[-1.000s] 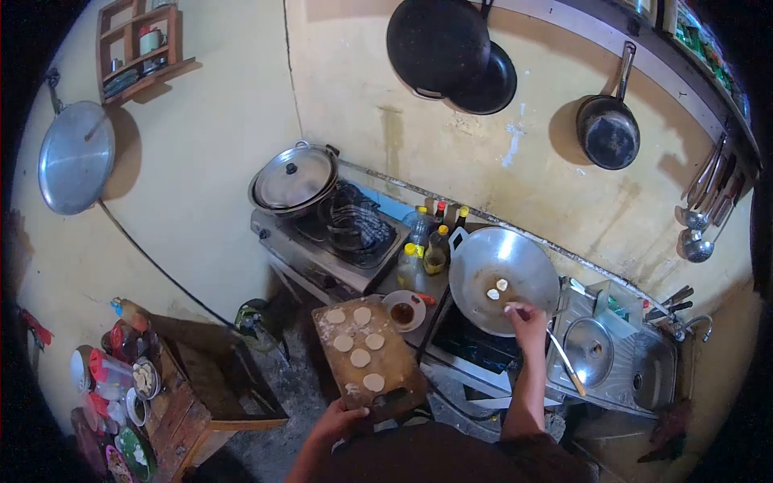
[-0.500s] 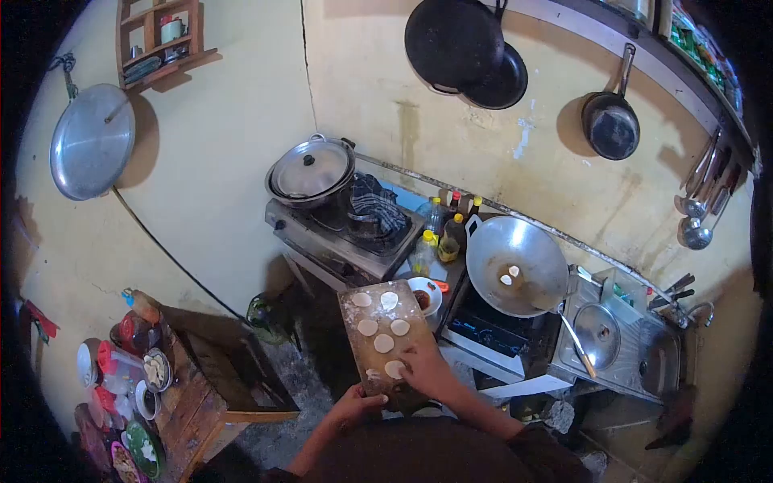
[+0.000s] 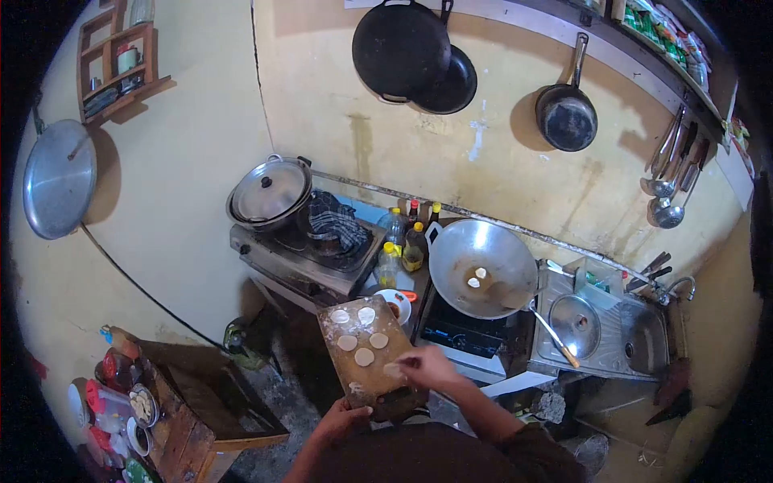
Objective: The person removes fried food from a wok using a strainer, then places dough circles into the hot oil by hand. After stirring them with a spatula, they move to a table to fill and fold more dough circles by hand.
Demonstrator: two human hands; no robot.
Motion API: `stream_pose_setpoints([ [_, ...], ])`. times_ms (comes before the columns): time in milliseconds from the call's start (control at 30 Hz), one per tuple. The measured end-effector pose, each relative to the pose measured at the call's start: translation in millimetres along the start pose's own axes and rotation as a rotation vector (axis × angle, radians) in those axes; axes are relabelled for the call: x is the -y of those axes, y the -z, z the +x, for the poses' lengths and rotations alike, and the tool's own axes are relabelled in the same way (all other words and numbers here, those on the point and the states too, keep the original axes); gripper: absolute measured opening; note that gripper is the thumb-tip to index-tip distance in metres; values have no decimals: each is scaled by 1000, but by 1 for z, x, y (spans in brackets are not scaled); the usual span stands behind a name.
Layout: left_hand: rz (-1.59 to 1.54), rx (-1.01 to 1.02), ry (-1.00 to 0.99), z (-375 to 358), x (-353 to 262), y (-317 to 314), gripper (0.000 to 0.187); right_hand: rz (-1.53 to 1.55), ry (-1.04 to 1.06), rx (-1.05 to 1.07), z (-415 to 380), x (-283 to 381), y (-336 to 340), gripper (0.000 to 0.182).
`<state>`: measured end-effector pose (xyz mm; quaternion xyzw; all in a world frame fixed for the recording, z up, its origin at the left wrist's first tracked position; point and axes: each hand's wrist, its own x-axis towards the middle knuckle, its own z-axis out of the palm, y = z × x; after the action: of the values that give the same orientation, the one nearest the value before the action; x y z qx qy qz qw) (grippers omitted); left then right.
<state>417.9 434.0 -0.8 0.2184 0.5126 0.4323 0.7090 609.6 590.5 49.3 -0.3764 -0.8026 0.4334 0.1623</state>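
My left hand [image 3: 345,419] is closed on the near left edge of a wooden cutting board [image 3: 354,382], which is held up in front of me. Several flat, pale dough rounds [image 3: 365,357] lie on the floured board. At the board's right edge, my right hand [image 3: 427,368] pinches another dough round [image 3: 394,370] between thumb and fingers. To the right, a large wok [image 3: 503,241] rests on a black cooktop [image 3: 463,330], with two small pale dough pieces [image 3: 474,282] in its bottom. A spatula [image 3: 555,336] leans on the wok's rim, handle towards me.
A white bowl [image 3: 392,304] of reddish-brown food stands just beyond the board. Yellow-capped bottles [image 3: 388,266] crowd the counter beside a steel stove [image 3: 310,270] carrying a lidded pot [image 3: 270,193]. Right of the wok is a sink [image 3: 644,334]. A wooden table [image 3: 181,427] holds dishes at left.
The view has swung right, so the room appears shifted left. My right hand has drawn the dough round to the board's right edge. My left hand keeps hold of the board.
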Motion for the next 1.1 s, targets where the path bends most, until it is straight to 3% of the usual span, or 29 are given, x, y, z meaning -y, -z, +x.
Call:
stream_pose_setpoints([
  [67,-21,26,10,8,0,-5,37,-8,3,-196,2,-17,34,15],
  [133,34,-85,32,7,-12,-19,37,-40,-98,-323,9,-39,75,12],
  [267,-57,-41,-4,20,-10,-31,39,-511,-294,-553,44,-122,153,21],
  [400,-39,-134,29,33,5,-31,41,-631,-463,-518,84,-188,207,17],
  [467,-54,-158,10,38,-2,-40,42,-715,-675,-501,103,-215,219,19],
  [533,68,-273,190,28,-28,-61,43,-722,-721,-447,119,-247,223,22],
  [633,-19,-255,61,27,-31,-71,43,-703,-802,-387,137,-279,217,23],
  [767,-103,-330,143,37,-11,-66,41,-585,-904,-372,150,-288,212,29],
  [867,-207,-346,129,37,-12,-70,40,-682,-1006,-311,157,-304,206,25],
  [900,-190,-332,144,38,-10,-68,40,-684,-1001,-306,161,-317,203,25],
  [967,-175,-323,160,40,-6,-65,41,-576,-1009,-500,167,-329,201,23],
  [1100,-186,-296,42,46,8,-60,41,-679,-910,-510,163,-325,208,18],
])
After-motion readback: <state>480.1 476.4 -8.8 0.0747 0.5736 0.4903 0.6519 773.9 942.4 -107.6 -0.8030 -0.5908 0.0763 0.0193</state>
